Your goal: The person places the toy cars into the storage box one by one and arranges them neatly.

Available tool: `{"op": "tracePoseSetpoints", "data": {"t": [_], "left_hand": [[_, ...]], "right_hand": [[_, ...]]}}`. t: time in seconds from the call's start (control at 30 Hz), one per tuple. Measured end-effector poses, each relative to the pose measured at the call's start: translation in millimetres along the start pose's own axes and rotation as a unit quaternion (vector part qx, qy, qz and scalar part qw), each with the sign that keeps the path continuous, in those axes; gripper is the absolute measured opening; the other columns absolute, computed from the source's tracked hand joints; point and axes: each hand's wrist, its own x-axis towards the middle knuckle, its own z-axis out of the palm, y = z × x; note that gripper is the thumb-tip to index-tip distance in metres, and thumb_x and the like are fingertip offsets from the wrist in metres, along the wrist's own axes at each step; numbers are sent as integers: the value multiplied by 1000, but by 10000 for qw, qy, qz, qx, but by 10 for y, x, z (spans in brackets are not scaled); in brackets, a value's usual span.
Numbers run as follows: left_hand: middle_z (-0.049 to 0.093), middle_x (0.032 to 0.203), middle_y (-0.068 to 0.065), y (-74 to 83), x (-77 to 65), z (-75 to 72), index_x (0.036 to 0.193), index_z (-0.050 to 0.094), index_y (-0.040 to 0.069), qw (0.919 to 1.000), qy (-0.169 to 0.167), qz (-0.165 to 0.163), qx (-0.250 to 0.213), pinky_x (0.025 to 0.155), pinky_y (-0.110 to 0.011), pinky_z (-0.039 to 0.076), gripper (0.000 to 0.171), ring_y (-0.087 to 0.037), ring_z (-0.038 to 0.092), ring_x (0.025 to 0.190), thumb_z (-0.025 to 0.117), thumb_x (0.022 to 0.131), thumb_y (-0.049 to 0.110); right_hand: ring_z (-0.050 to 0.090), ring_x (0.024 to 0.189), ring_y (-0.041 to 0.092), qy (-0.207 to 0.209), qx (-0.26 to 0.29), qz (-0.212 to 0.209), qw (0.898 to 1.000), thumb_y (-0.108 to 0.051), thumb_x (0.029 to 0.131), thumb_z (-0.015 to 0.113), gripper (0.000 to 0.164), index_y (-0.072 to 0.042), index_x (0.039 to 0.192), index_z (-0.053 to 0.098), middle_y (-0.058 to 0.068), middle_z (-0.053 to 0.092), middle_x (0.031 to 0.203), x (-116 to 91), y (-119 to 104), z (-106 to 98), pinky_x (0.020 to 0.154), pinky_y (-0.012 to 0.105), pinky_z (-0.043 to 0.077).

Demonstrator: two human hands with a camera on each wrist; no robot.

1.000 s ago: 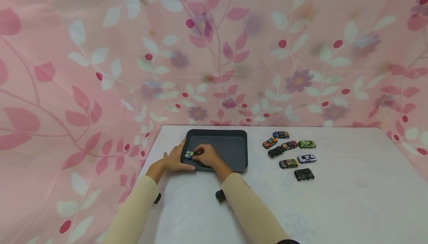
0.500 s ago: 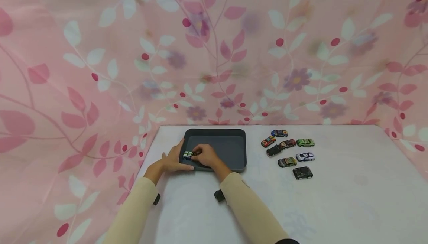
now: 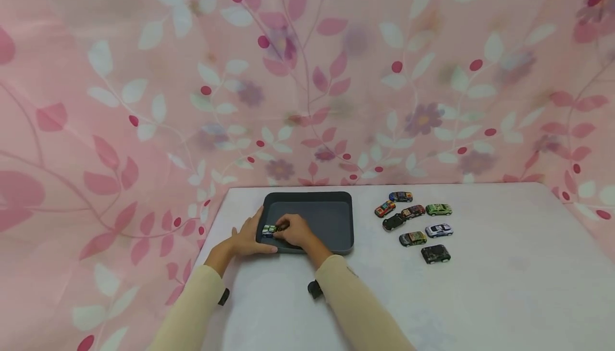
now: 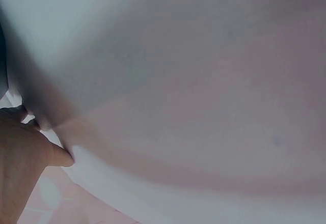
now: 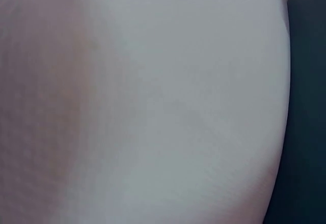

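Note:
A dark grey rectangular tray [image 3: 331, 220] lies on the table in the head view. My left hand [image 3: 246, 240] rests against its front left corner, fingers straight along the left side and thumb along the front edge. Inside the tray, my right hand [image 3: 295, 232] pinches a small dark toy car [image 3: 282, 227], mostly hidden by the fingers. Just left of those fingertips sits a green and white toy car [image 3: 268, 231], close to the tray's left wall. In the left wrist view, part of a hand [image 4: 20, 165] shows at the left edge.
Right of the tray, several toy cars stand on the white table [image 3: 504, 287], among them a green one [image 3: 439, 209], a white one [image 3: 439, 230] and a black one [image 3: 435, 254]. A pink floral cloth [image 3: 307, 100] hangs behind. The right wrist view shows the tray's side [image 5: 308, 107].
The head view has shifted slightly. Both hands stay at the tray's left end, with the right fingers slightly adjusted on the dark toy car. The cars on the right have not moved.

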Motion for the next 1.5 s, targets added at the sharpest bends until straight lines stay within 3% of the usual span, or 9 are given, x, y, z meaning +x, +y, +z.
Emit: {"op": "tracePoseSetpoints", "data": {"t": [0.27,0.53,0.77,1.0,1.07,1.3,1.5], "left_hand": [[8,167,-14,10,66,-31,159,-13,23,9999,-79,-99,33,107,-80,-3,136,-42,6,152,76,68,71],[9,166,-16,-44,17,-38,159,-12,22,10000,6,-37,47,106,-82,-2,136,-44,8,151,75,67,74],[10,166,-15,-33,48,-44,159,-10,24,9998,164,70,-102,106,-81,-5,135,-44,7,151,76,68,71],[9,167,-15,13,-31,15,159,-12,21,9999,-90,-38,47,106,-81,-2,137,-44,8,151,74,67,74],[10,166,-16,18,-32,21,160,-10,20,10000,-28,30,-30,105,-82,-2,137,-45,9,151,75,66,73],[12,166,-12,-65,88,22,159,-10,24,9997,191,113,26,107,-80,-2,136,-42,10,151,75,66,75],[11,166,-12,-107,139,40,159,-13,27,10000,8,-66,74,108,-80,-1,139,-41,10,152,77,63,74]], "right_hand": [[62,85,12,-238,-269,-92,9993,-14,82,81,21,-8,99,71,2,69,93,60,-36,-90,78,29,53],[63,85,15,-318,-393,47,9987,-13,80,83,24,-8,101,72,6,69,94,98,-81,-40,78,30,53],[63,90,18,-140,-405,-62,9991,-13,80,83,25,-7,102,72,8,69,97,108,-85,-72,82,34,54],[62,87,13,-205,-422,43,9989,-16,80,84,25,-9,101,73,4,69,95,26,8,-27,80,31,53],[61,86,13,-166,-355,58,9992,-15,79,84,25,-9,101,73,4,69,94,27,22,-25,79,31,53],[62,85,15,-141,-295,34,9995,-14,80,83,24,-8,101,73,6,69,93,84,-21,-67,78,31,53],[61,83,11,-227,-310,126,9992,-14,79,84,25,-9,101,73,3,69,92,77,-18,-83,77,28,52]]}}
